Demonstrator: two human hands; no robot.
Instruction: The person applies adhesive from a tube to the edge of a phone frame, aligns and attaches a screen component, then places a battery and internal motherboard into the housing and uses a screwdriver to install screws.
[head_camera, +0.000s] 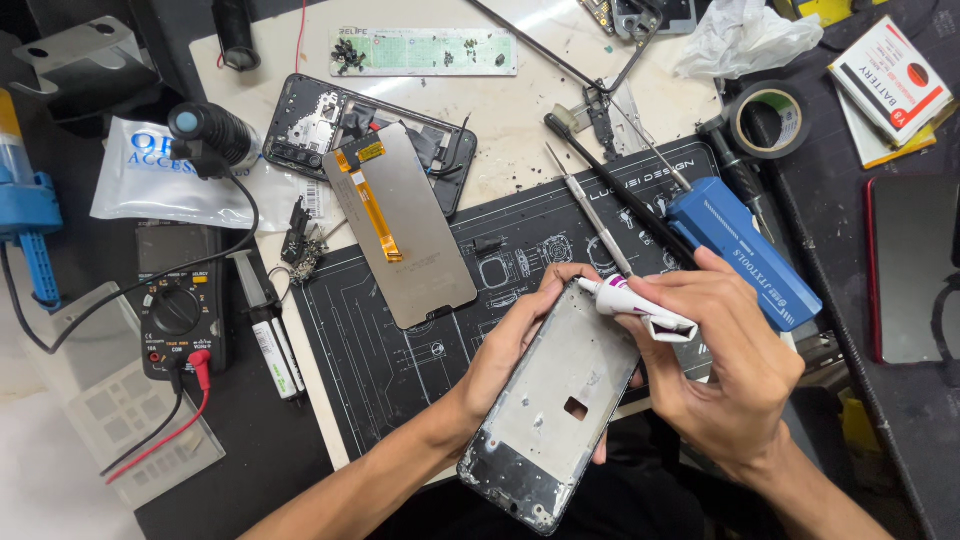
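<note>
Head camera view: left hand (515, 345) grips the top edge of a bare phone frame (555, 410), fingers curled around its rim, tilted above the dark work mat (400, 350). Right hand (725, 360) pinches a small white glue tube (640, 305) — nozzle at the frame's upper corner. Thin and light, the frame looks flex-prone — best held by its edges. A detached screen panel (400, 225) lies nearby.

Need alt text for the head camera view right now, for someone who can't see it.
The left hand holds a bare phone frame tilted over a dark work mat, while the right hand holds a small white glue tube with its tip at the frame's top edge. A detached screen panel lies on the mat.
</note>
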